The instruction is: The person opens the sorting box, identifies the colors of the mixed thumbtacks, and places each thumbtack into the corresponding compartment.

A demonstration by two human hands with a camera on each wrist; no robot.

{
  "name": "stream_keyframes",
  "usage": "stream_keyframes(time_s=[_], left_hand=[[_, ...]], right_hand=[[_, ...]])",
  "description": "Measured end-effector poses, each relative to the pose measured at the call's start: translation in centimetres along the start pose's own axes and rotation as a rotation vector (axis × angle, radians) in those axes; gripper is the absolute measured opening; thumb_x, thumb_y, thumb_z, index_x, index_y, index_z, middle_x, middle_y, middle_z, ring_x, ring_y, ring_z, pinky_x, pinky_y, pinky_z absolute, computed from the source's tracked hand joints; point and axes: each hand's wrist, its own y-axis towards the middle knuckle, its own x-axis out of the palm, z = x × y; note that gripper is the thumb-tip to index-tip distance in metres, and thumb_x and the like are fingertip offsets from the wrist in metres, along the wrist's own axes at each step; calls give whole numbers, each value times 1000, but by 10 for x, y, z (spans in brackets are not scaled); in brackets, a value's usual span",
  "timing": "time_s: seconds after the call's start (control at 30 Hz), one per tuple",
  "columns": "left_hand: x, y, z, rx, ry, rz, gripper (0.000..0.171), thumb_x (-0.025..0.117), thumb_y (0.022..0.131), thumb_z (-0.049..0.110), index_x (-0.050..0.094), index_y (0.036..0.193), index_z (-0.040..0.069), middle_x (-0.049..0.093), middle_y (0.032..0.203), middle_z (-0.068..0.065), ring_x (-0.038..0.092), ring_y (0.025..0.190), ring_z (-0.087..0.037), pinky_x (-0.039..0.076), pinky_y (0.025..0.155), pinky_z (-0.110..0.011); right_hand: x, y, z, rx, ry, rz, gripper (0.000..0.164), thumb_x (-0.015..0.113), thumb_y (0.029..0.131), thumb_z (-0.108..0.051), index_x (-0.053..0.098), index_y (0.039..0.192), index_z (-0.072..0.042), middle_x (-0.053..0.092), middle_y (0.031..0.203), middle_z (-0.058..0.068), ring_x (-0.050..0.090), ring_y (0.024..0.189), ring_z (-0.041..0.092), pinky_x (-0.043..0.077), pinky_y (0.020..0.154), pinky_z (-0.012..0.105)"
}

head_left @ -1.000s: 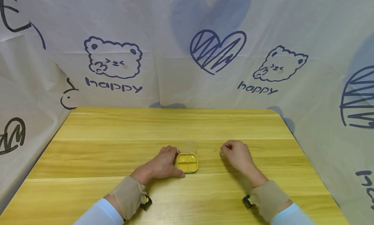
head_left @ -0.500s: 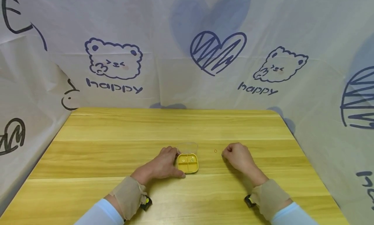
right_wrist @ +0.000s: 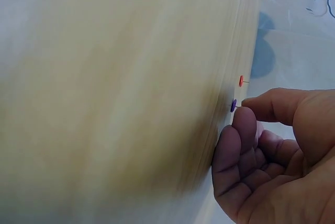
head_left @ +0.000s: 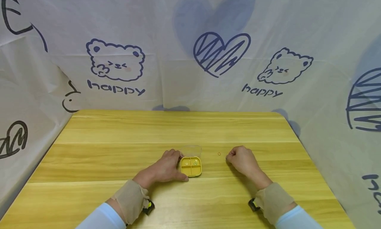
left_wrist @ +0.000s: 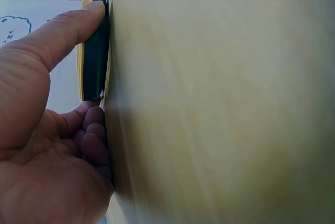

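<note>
A small yellow pill box (head_left: 191, 167) with four compartments and a dark green underside sits on the table, its clear lid (head_left: 191, 150) raised at the back. One small thumbtack (head_left: 187, 164) lies in the back-left compartment and another (head_left: 195, 163) in the back-right. My left hand (head_left: 168, 166) steadies the box, thumb at its front and fingers round its left side. My right hand (head_left: 243, 160) pinches the upright pin of a purple thumbtack (right_wrist: 233, 105) between thumb and index finger; the head view hides this tack. A red thumbtack (head_left: 219, 153) lies just left of that hand, pin up.
The wooden table (head_left: 125, 126) stands against white cloth (head_left: 166, 20) printed with bears and hearts. Both wrists carry beige wraps with small black devices (head_left: 148, 207) underneath.
The right hand has drawn slightly nearer, and its fingertips have closed on the purple thumbtack, which showed beside them earlier in the head view. The left hand and the box stay put.
</note>
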Motion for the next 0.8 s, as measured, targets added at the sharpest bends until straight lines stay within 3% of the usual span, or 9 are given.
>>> stream_keyframes(time_s=[0.67,0.8], left_hand=[[2,0,-1,14,9,19,73,84,67,44,52,118,3,51,102,-6,42,95,-23,41,85,-41],[1,0,-1,18,6,19,72,84,67,43,52,117,3,51,101,-5,42,94,-23,41,84,-40]], right_hand=[[2,0,2,-10,32,28,16,59,90,-16,68,77,-12,63,65,3,50,52,17,42,52,31],[3,1,0,-21,92,33,17,60,93,-20,68,80,-12,64,68,2,49,54,18,41,52,31]])
